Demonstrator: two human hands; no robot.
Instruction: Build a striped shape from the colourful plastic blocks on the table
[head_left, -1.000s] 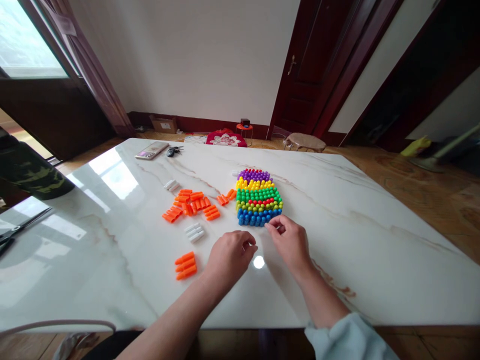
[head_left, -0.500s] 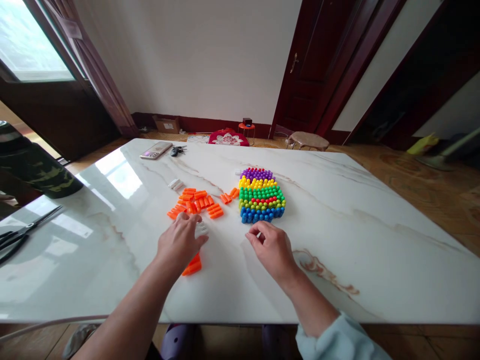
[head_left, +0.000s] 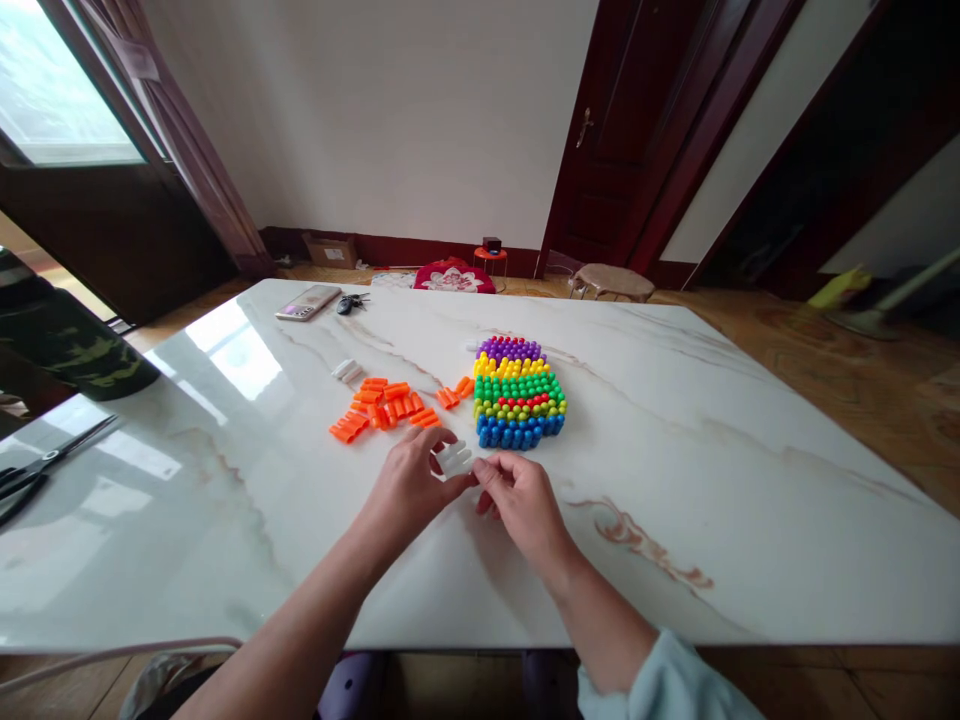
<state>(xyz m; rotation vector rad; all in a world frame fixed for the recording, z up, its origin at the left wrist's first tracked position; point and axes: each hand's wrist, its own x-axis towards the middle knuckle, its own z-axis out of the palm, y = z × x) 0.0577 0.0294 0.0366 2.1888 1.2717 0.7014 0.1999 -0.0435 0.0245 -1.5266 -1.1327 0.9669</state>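
My left hand (head_left: pixel 412 470) holds a translucent white piece of joined short tubes (head_left: pixel 454 458) between thumb and fingers, raised over the table. My right hand (head_left: pixel 525 500) meets it from the right, its thumb and forefinger pinched at the piece's right end; whatever lies in that pinch is too small to make out. Just beyond both hands stands a block of bead-topped pegs (head_left: pixel 519 395) in rows of blue, olive, red, green, yellow and purple. Loose orange ribbed tube pieces (head_left: pixel 382 405) lie scattered beyond my left hand. Farther left rests another white tube piece (head_left: pixel 347 371).
On the marble-patterned table (head_left: pixel 712 450) a phone (head_left: pixel 309 303) and keys (head_left: pixel 352 303) lie near the far edge. Black scissors (head_left: pixel 52 462) and a camouflage-patterned bottle (head_left: pixel 82 335) are at the left. A cable (head_left: pixel 112 665) runs along the near left edge.
My left hand has picked up the white tube piece and carried it right to my right hand. The orange pieces formerly beside my left wrist are no longer visible.
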